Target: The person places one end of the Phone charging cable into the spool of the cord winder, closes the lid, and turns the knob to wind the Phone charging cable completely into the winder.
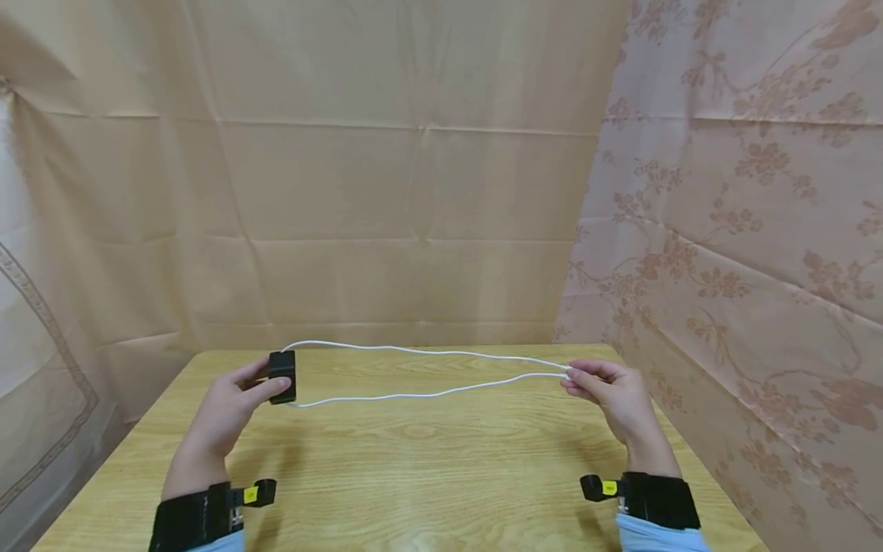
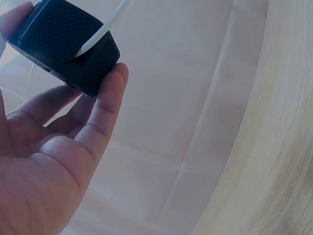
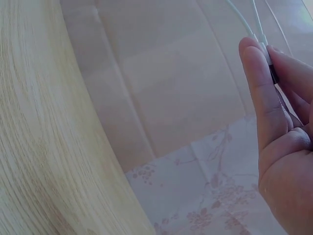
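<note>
My left hand (image 1: 222,410) grips a small black box (image 1: 283,363) by its sides, thumb on the near face, above the wooden table. In the left wrist view a white cable comes out of the textured box (image 2: 58,27). Two strands of white cable run from the box to my right hand (image 1: 624,397): a far strand (image 1: 414,351) and a near strand (image 1: 414,395), both slightly slack. Thumb and fingers of the right hand pinch the cable ends. The right wrist view shows a white connector (image 3: 264,50) with a dark piece below it, partly hidden by the fingers.
The light wooden table (image 1: 414,475) lies under both hands. Beige curtain (image 1: 414,192) hangs behind it, and flower-patterned cloth (image 1: 745,230) hangs along the right side. A black strap with a small camera (image 1: 258,493) is on the left wrist, another strap (image 1: 661,500) on the right.
</note>
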Demonstrator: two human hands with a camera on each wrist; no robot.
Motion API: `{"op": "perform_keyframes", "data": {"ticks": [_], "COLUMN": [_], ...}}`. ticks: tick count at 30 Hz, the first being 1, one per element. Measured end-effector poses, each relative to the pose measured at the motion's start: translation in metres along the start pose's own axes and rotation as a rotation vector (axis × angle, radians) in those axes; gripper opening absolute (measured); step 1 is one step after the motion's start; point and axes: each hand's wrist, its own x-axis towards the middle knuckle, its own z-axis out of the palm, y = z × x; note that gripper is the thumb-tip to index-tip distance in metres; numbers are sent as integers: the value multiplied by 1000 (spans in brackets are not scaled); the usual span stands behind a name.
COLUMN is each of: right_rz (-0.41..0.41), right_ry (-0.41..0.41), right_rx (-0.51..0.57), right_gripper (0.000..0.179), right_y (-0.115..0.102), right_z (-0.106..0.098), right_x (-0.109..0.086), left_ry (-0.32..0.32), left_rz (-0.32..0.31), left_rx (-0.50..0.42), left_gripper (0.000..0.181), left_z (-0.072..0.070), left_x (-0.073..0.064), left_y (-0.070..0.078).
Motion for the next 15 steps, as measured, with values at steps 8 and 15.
{"op": "perform_keyframes", "data": {"ticks": [8,15], "right_rz": [0,19], "right_ry": [-11,-8], "right_rx": [-7,-44], "right_gripper": [24,32], "right_y": [1,0], "right_z": [0,0], "right_x": [1,1], "left_ry": [-8,-10], "left_rz": [18,33], "left_rx": [21,14], "left_gripper": [68,66], "left_z": [-3,-4], "left_x": [-1,-1], "left_y": [1,-1]}}
